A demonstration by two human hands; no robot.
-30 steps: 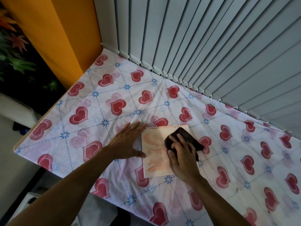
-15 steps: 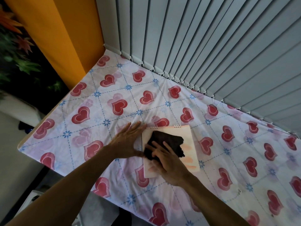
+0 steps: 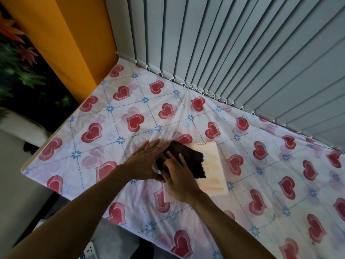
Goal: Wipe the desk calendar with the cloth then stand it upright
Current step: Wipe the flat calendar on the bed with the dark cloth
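Pale peach spiral-bound desk calendar (image 3: 211,172) lies flat on the surface (image 3: 112,128), which is covered by a white cloth printed with red hearts and blue dotted diamonds. Spiral edge faces the grey vertical blinds (image 3: 242,53) at the back.

Right hand (image 3: 179,178) presses a dark brown rumpled cloth (image 3: 186,159) onto the calendar's left half, fingers spread flat over it, palm down; it pins the cloth rather than clenching it. Compared with half a second ago, the cloth has slid further left and up toward the calendar's top-left corner, now overhanging that corner. A second ago it sat at the upper right of the page.

Left hand (image 3: 145,163) lies open and flat, palm down, at the calendar's left edge, grasping nothing, thumb touching the right hand. It has kept that place across all three moments.

Orange wall panel (image 3: 71,43) stands at the far left corner.
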